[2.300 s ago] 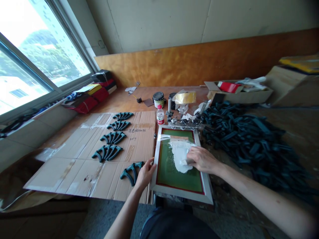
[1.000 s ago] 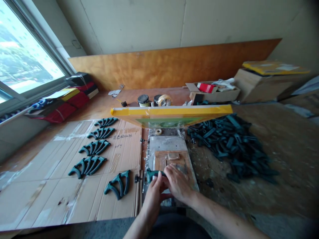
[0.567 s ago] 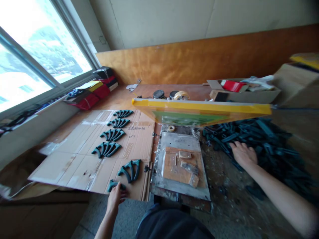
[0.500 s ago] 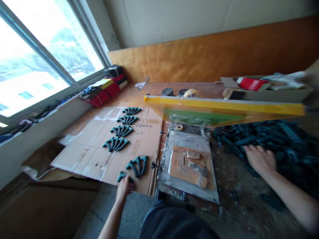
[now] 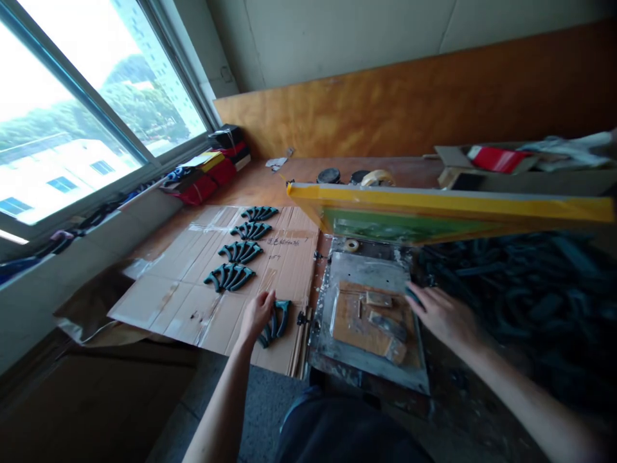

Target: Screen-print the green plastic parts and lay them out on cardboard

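On the cardboard sheet [image 5: 183, 289], my left hand [image 5: 255, 315] is closed at the top of a small fan of dark green curved handle-like pieces [image 5: 282, 318]. Its fingers are pinched on one of these pieces, mostly hidden beneath the hand. My right hand [image 5: 443, 318], slightly blurred, is over the right edge of the metal plate [image 5: 357, 270]. Its fingertips grip another dark green piece [image 5: 413, 296], of which only a part shows. Several neat fans of the same pieces [image 5: 230, 276] lie in a column farther up the cardboard.
A yellow-edged frame [image 5: 434, 202] with a green screen stands tilted above the plate. The plate bears a wooden board [image 5: 349, 321] with small blocks. At right lies a heap of dark green pieces [image 5: 520, 283]. Boxes [image 5: 193, 190] line the window side.
My left hand has moved up and right from the cardboard's front edge onto the fan of pieces. My right hand has left the heap, moving left to the plate with a piece.
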The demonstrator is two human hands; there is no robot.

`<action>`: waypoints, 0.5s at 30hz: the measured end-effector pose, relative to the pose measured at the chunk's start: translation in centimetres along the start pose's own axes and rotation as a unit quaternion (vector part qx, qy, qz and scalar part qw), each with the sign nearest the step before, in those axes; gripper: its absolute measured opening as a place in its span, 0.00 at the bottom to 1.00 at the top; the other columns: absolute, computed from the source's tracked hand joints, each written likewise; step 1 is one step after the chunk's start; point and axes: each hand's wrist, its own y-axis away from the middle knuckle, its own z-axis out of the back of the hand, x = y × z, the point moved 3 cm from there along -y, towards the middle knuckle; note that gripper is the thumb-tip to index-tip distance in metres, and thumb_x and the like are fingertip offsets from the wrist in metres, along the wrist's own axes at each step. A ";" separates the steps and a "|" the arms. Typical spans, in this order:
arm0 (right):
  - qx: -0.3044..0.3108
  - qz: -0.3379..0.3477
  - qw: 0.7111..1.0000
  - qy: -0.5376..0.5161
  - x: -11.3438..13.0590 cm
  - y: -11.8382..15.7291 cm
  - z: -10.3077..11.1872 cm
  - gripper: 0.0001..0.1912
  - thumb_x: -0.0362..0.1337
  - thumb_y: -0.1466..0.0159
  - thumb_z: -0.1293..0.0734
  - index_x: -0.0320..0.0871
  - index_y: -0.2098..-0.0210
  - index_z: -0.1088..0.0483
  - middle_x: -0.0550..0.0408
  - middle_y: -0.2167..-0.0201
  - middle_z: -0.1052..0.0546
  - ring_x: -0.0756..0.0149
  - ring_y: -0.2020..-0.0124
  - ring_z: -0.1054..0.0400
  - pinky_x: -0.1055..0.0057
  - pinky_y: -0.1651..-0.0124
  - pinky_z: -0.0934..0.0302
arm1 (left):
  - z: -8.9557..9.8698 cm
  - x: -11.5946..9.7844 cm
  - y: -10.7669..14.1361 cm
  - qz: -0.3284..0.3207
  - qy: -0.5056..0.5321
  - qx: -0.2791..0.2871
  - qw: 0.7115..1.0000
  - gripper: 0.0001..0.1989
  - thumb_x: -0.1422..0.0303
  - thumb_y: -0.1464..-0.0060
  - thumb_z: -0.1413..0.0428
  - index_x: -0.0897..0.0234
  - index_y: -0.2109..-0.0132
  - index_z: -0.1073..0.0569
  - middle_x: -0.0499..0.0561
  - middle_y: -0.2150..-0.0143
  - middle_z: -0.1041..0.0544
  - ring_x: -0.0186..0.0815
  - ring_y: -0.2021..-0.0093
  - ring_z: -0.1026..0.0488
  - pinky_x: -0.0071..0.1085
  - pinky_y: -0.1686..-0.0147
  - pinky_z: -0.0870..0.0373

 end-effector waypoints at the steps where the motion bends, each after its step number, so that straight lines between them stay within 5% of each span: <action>1: 0.024 0.045 0.999 -0.012 2.5 -0.3 -0.6 0.19 0.39 0.32 0.44 0.42 0.46 0.32 0.46 0.63 0.24 0.56 0.61 0.32 0.62 0.59 0.41 | -0.3 -3.3 -0.3 -0.045 0.038 -0.001 0.998 0.23 0.48 0.43 0.55 0.63 0.64 0.29 0.44 0.80 0.30 0.28 0.80 0.34 0.22 0.78 0.40; 5: 0.091 0.128 0.987 0.022 8.9 -0.6 -3.7 0.19 0.33 0.33 0.42 0.38 0.44 0.33 0.48 0.66 0.25 0.57 0.62 0.33 0.63 0.61 0.39 | -0.6 -17.2 0.4 -0.254 0.302 0.014 0.919 0.25 0.48 0.45 0.49 0.63 0.52 0.30 0.43 0.79 0.30 0.27 0.81 0.35 0.22 0.78 0.38; 8: 0.107 0.102 0.986 0.071 10.9 -0.4 -4.9 0.21 0.40 0.34 0.38 0.37 0.44 0.34 0.46 0.65 0.26 0.55 0.62 0.33 0.63 0.62 0.38 | -0.1 -23.3 1.2 -0.287 0.413 0.020 0.864 0.26 0.46 0.42 0.55 0.65 0.59 0.29 0.45 0.79 0.29 0.27 0.82 0.35 0.23 0.80 0.39; 11: 0.112 0.078 0.987 0.082 11.8 -0.1 -4.7 0.26 0.44 0.38 0.33 0.40 0.43 0.34 0.46 0.64 0.25 0.56 0.62 0.32 0.66 0.65 0.37 | 0.4 -24.1 1.6 -0.270 0.420 0.033 0.866 0.29 0.44 0.42 0.58 0.66 0.71 0.30 0.46 0.83 0.32 0.28 0.84 0.37 0.24 0.81 0.41; 15: 0.072 0.094 0.984 0.134 9.9 0.1 -2.5 0.17 0.43 0.35 0.38 0.37 0.59 0.25 0.49 0.67 0.22 0.62 0.66 0.30 0.71 0.66 0.34 | 0.6 -19.0 3.1 -0.243 0.367 0.058 0.896 0.29 0.45 0.42 0.56 0.67 0.68 0.25 0.49 0.78 0.28 0.30 0.79 0.34 0.25 0.78 0.38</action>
